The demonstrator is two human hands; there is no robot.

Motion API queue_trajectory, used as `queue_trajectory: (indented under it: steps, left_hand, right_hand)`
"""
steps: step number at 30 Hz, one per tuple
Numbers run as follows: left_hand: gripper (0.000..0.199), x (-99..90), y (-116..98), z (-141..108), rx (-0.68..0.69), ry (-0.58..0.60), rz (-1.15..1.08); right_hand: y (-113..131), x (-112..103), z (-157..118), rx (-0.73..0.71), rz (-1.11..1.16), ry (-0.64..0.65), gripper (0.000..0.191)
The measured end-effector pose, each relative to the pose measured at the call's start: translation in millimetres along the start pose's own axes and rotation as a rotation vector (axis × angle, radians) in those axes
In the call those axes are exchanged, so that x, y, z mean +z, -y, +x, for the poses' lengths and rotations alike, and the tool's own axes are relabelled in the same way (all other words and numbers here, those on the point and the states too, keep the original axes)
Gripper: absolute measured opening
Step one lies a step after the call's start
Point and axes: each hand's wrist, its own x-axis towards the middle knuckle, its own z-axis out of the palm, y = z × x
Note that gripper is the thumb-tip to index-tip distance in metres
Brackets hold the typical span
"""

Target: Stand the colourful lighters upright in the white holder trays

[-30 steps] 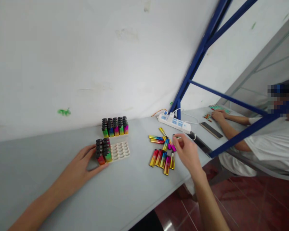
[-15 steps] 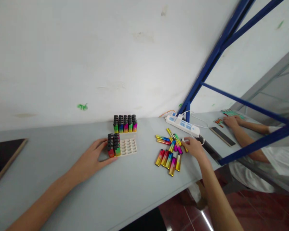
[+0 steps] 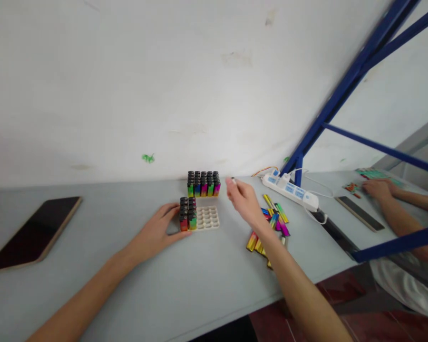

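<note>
My left hand [image 3: 160,230] steadies a white holder tray [image 3: 209,217] from its left side, thumb at the front corner and fingers behind. In the tray's left columns stand upright lighters [image 3: 188,214] with black tops and red or green bodies; the cells to the right are bare. My right hand [image 3: 245,199] is raised right of the trays, fingers pinched on a lighter [image 3: 233,179], of which only a small tip shows. Behind, a second tray holds rows of upright lighters [image 3: 203,184]. Loose shiny lighters [image 3: 278,223] lie piled on the right, partly hidden by my right forearm.
A power strip [image 3: 290,190] with white cables lies against the wall. A blue metal frame [image 3: 308,128] rises at the right. A dark phone-like slab [image 3: 34,232] lies on the left. Beyond the frame, another person's hands [image 3: 380,188] rest near another dark slab [image 3: 359,213].
My right hand has moved from the loose pile up and left toward the trays, pinching a lighter. The left hand stays at the tray. The view has turned left.
</note>
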Motion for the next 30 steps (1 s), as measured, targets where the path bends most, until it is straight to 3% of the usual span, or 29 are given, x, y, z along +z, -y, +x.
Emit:
queue_trajectory:
  steps: [3,7,11,16,22,25,30]
  left_hand:
    - [0.083,-2.7,-3,-2,0.008,0.026,-0.007]
    - [0.081,-6.0,-2,-7,0.019,0.048,-0.01]
    - [0.082,-7.1,-1,-11,0.023,0.051,-0.019]
    - [0.079,-8.7,-4,-11,0.022,0.045,-0.007]
    - [0.078,-15.4,-4,-12,0.03,0.104,-0.018]
    - [0.08,-17.8,-5,-13,0.027,0.115,-0.013]
    - [0.078,-17.9,-7,-14,0.031,0.114,-0.013]
  right_hand:
    - [5,40,4,-0.035,-0.058,0.02,0.084]
    - [-14,61,-8,0.038,-0.082,0.032,0.074]
    - [-29,63,-16,0.087,-0.056,0.041,0.061]
    - [-30,61,-15,0.058,-0.077,0.075,0.058]
    - [-32,49,-16,-0.192,-0.155,0.173,0.039]
    - [-33,45,-18,-0.294,-0.226,0.202,0.046]
    - [-37,47,-21,-0.208,-0.274,0.306,0.047]
